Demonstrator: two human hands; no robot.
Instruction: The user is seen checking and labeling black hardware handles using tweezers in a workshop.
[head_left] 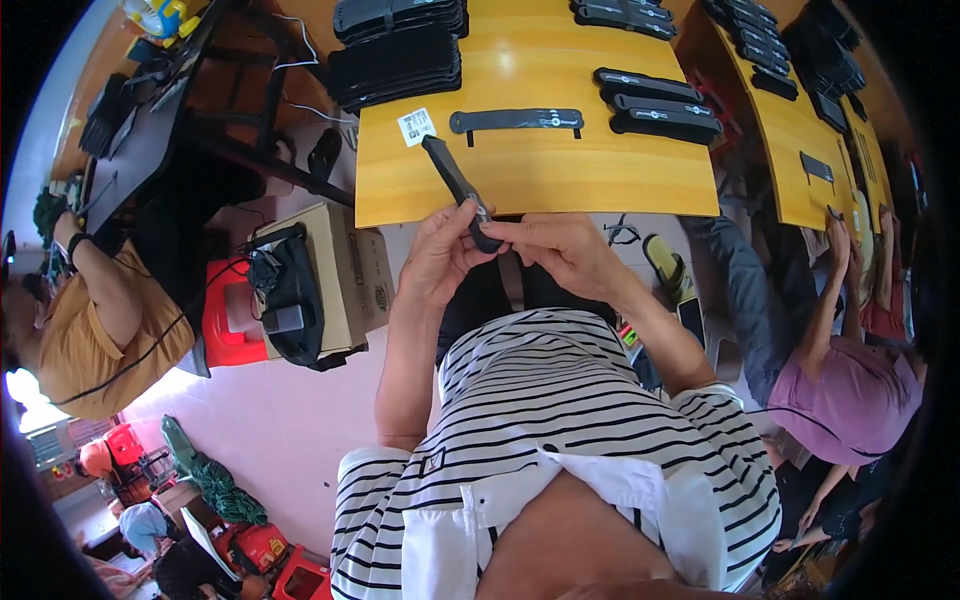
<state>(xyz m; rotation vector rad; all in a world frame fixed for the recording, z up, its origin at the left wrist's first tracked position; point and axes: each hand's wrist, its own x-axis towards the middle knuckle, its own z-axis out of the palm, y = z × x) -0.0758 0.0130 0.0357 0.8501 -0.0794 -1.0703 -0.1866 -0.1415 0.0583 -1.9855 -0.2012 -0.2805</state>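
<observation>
My left hand (438, 252) grips a black strap (452, 172) with rounded ends near its lower end, in front of the table's near edge. With thumb and finger, my right hand (570, 252) pinches the strap's near end. From my hands the strap slants up and left over the tabletop. Its far tip reaches beside a white printed label (416, 127). Another black strap (517, 120) lies flat across the table, pale print on its right half and two short dark tabs below it.
Stacked black straps (395, 72) fill the table's (540, 185) back left; smaller piles (660, 105) lie at its right. A cardboard box (345, 265) and red stool (228, 310) stand left on the floor. Other people work at both sides, one in a purple shirt (845, 400).
</observation>
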